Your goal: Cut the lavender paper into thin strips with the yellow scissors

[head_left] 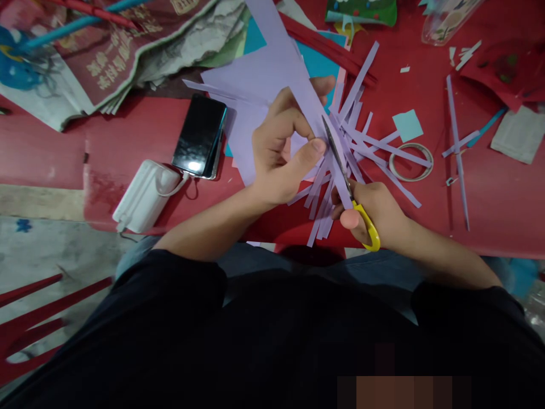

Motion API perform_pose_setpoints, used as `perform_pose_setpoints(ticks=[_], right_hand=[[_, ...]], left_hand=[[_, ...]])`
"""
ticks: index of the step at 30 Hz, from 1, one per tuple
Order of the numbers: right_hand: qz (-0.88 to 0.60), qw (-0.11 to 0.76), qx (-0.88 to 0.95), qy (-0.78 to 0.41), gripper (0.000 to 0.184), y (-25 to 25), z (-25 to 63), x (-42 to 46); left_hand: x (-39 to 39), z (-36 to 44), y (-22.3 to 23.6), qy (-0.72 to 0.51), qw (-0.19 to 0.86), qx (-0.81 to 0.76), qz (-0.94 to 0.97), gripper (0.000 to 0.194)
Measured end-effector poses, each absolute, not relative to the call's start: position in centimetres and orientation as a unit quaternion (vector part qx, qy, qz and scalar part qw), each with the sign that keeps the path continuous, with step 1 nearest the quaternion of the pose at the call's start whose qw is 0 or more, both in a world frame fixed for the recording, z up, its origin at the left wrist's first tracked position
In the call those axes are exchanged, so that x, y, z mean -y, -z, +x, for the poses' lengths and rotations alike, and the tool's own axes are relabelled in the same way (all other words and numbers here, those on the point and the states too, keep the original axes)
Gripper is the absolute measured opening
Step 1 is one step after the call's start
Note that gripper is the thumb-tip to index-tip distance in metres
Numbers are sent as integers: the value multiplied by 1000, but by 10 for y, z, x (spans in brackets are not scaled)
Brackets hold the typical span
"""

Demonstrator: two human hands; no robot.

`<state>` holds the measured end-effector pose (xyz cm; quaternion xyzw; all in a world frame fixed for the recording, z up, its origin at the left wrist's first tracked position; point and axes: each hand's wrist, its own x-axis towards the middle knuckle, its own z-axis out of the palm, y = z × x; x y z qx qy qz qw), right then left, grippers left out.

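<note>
Left hand (283, 150) pinches the lilac paper (294, 65); right hand (381, 207) grips yellow-handled scissors (361, 215). Advised: tension sheet, cut straight.

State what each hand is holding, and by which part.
The left hand pinches the purple paper by one long edge; the right hand holds the scissors by the yellow handle.

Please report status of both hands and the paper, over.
Left hand pinching lilac paper. Right hand gripping yellow-handled scissors, one blade over the paper. Loose lilac strips crowded underneath.
</note>
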<state>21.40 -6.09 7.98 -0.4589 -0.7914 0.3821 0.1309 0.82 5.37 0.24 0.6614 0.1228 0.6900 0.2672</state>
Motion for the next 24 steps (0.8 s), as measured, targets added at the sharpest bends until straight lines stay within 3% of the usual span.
perform_pose_setpoints(ticks=[7,14,19,24], right_hand=[[-484,135,787,-360,109,-81,211,60],[-492,146,794,-325,94,-78,213,61],[-497,122,802,-308,97,-75,212,61],[-490,118,797,-332,98,-77,211,60]], left_hand=[[-49,6,3,-689,311,-212,619,43],[-40,6,-11,-657,343,-197,642,31],[-57,1,8,-672,386,-193,602,51],[-69,-12,12,-661,395,-134,624,39]])
